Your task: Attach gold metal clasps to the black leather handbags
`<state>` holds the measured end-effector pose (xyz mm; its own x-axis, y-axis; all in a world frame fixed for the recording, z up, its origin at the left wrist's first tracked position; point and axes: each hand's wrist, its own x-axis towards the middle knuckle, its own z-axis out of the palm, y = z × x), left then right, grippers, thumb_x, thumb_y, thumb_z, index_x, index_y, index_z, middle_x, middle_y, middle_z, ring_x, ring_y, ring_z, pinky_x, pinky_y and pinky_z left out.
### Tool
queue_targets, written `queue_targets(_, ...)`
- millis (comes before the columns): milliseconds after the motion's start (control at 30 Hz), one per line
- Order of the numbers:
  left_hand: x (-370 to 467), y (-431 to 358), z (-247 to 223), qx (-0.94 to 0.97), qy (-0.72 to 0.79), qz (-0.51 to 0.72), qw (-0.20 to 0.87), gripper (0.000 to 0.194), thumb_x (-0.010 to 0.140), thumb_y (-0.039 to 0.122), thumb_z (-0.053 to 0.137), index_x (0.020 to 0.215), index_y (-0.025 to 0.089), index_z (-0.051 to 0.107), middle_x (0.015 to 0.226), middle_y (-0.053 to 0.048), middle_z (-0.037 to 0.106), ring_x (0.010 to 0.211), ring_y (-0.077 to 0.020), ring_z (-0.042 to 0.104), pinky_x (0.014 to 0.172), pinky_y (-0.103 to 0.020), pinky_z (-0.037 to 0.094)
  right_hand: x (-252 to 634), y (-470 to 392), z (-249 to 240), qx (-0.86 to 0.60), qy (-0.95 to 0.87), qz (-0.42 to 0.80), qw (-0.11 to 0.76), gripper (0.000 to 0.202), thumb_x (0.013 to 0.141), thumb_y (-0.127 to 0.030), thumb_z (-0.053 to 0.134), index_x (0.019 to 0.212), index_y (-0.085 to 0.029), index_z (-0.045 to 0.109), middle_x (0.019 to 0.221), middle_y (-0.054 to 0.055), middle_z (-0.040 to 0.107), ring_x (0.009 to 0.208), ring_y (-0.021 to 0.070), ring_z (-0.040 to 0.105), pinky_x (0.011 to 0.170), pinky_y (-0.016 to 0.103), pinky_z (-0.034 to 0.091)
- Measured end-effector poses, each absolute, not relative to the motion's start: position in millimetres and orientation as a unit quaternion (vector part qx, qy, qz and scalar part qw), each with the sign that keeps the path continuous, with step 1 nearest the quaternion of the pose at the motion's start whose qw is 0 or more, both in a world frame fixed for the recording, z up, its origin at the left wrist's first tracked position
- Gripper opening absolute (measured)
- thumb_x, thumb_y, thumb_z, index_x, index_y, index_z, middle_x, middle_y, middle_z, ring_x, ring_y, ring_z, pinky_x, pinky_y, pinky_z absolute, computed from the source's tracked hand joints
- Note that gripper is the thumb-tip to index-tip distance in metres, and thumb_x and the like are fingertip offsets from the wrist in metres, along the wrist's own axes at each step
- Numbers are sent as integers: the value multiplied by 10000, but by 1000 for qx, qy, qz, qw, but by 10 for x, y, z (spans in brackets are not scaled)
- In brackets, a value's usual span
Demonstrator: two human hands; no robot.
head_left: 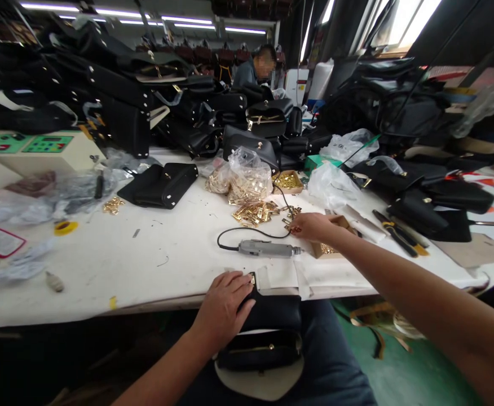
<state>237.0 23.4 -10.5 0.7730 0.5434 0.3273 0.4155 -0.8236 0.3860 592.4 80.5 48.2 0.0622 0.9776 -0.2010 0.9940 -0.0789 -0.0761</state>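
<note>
My left hand lies over the flap of a black handbag, with its fingers stretched out and the thumb apart. Beside those fingertips a small gold metal fitting shows at the flap's tip. The bag rests on my lap against the table edge, its mouth facing up. My right hand reaches across the table with its fingers closed at the edge of a pile of gold metal fittings; what they hold is too small to make out. Just below it lies a grey electric screwdriver with a black cord.
Beneath my right forearm stands a small cardboard box of metal parts. Plastic bags of fittings sit behind the pile. Pliers lie at right, yellow tape at left. Black bags are heaped behind, near another person.
</note>
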Motion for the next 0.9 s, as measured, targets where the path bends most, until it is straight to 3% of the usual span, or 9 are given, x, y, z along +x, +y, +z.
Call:
queue_targets(133,2380,233,-103,930,256,216,152,271,937,224,655,1203,213,707,1311,-69,715,1253,-297,604,1090,-558,493,5945,806,422,702,703,-82,80,269,869,-309,649,1089,-259,795,1172,85,765,1088,301,696,878,353,505)
queue_targets(333,2386,233,-71,929,262,209,159,272,932,226,662,1198,216,715,1305,-69,718,1241,-292,610,1081,-542,508,5976,831,454,687,716,-76,94,380,805,-267,718,1182,-301,754,1301,48,723,1198,300,657,920,342,493)
queue_targets(500,2376,213,-61,927,266,210,159,267,932,231,665,1195,222,714,1315,-64,715,1254,-291,606,1093,-536,503,5994,835,475,714,689,-76,95,409,807,-292,718,1215,-261,719,1194,86,752,1080,311,701,863,356,513)
queue_targets(600,2369,205,-67,926,269,210,160,272,929,226,671,1198,226,712,1318,-56,712,1267,-285,599,1108,-540,492,6018,820,495,718,685,-78,92,403,817,-282,720,1218,-246,709,1235,95,732,1101,295,689,886,340,508)
queue_targets(700,2365,204,-82,926,271,211,158,278,923,224,678,1200,222,712,1318,-54,713,1268,-285,594,1109,-539,489,6043,818,482,728,675,-79,89,369,818,-270,729,1182,-215,733,1268,127,717,1143,303,669,918,338,497)
queue_targets(900,2365,207,-112,925,273,211,159,273,929,236,677,1200,227,708,1334,-39,707,1275,-287,582,1116,-534,474,6030,811,401,746,658,-94,42,201,846,-277,704,1017,-225,797,1143,107,765,1084,283,687,889,318,490)
